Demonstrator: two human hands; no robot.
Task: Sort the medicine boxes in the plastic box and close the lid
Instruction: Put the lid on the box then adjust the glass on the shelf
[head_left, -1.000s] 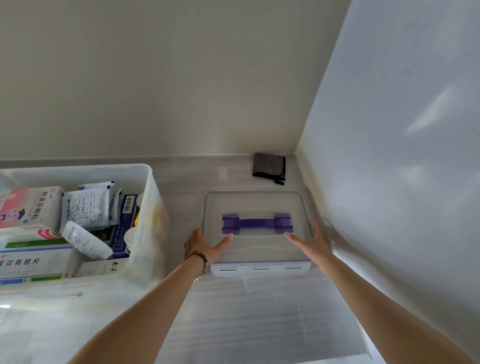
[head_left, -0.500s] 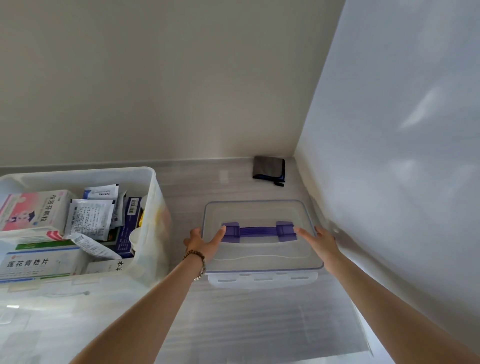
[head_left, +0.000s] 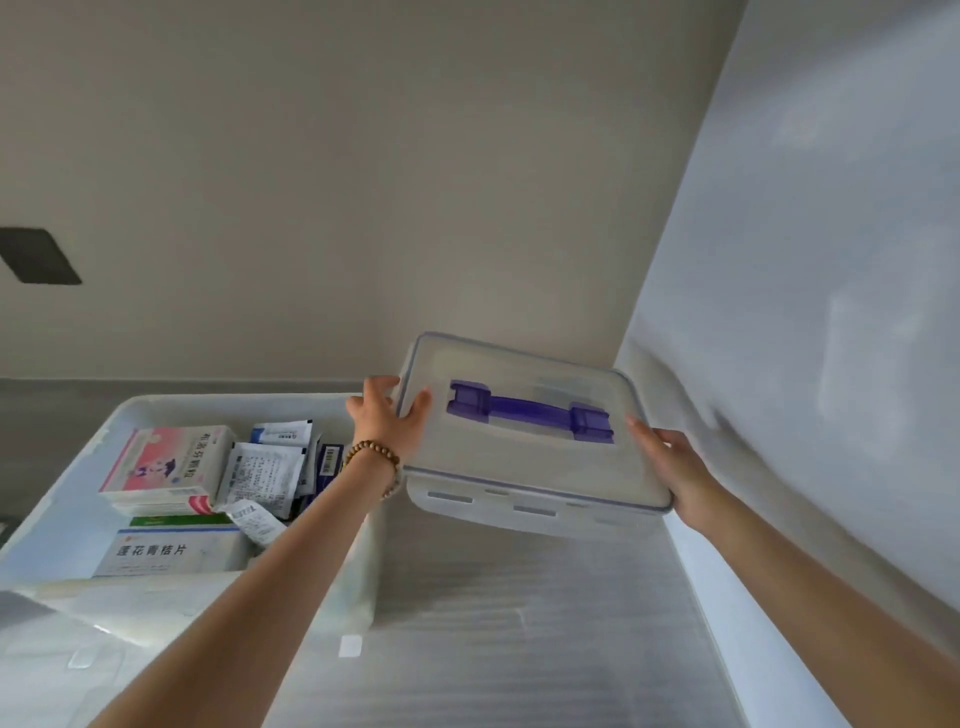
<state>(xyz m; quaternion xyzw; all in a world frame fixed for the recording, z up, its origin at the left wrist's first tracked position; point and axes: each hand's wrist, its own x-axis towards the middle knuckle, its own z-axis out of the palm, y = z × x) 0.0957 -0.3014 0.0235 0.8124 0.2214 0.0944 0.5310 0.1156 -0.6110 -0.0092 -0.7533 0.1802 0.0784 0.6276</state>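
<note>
view from a head cam looking down at 2 bare arms over a pale counter (head_left: 493, 649) in a corner btwn 2 walls. both hands hold a clear plastic lid (head_left: 524, 467) w/ a purple handle (head_left: 530, 410), lifted and tilted, its left end higher. left hand (head_left: 387, 421), beaded bracelet (head_left: 374, 457) on the wrist, is closed around the lid's left edge, thumb on top. right hand (head_left: 670, 465) grips the right edge, fingers mostly hidden underneath. to the left sits an open plastic box (head_left: 358, 571) w/ medicine boxes inside: a pink and white box (head_left: 166, 467), a green and white box (head_left: 166, 551), plus paper leaflets (head_left: 262, 475) standing among them.
</note>
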